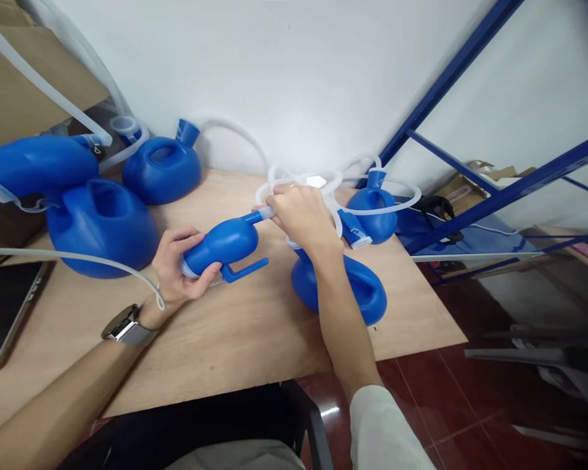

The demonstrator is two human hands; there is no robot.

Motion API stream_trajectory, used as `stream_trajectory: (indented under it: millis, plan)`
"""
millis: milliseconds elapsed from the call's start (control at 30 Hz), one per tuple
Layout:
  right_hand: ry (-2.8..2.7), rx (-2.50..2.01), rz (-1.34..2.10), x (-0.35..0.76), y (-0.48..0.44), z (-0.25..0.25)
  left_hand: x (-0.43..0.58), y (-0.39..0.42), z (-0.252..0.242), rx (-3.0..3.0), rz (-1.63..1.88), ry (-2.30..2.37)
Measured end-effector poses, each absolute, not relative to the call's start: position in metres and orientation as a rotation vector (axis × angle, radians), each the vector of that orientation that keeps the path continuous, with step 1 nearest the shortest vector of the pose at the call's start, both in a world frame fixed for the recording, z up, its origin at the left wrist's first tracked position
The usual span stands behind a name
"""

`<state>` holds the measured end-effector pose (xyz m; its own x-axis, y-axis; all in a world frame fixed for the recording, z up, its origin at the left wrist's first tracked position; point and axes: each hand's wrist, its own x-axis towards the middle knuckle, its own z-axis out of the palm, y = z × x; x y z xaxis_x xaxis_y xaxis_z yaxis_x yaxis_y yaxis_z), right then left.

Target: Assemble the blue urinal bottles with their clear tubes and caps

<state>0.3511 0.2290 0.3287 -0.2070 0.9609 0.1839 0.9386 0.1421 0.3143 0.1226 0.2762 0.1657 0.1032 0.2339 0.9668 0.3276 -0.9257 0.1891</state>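
My left hand (181, 264) is wrapped round the wide, white-rimmed end of a blue bulb-shaped plastic urinal funnel (232, 238), which has a side handle and a narrow spout. It is held above the table, spout pointing right. At the spout's tip my right hand (298, 212) is closed round the end of a translucent white hose (265, 212); its fingertips are partly hidden. Coils of the same hose (333, 186) lie behind that hand. Below my right forearm a blue jug (367, 294) lies on the table, partly covered.
The wooden table (255, 339) meets a white wall. More blue jugs (161, 170) stand at left and one (375, 212) at back right. A dark tablet-like device (4, 313) lies at left. A blue metal shelf frame (451, 85) rises at right; a chair arm (308, 418) is below.
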Motion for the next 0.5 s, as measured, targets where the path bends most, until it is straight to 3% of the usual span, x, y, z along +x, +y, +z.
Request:
stream_trajectory:
  millis: [500]
  plan:
    - [2.352,1.679,0.572,0.337,0.227,0.322,0.109,0.274,0.169,-2.403,-1.893,-0.339]
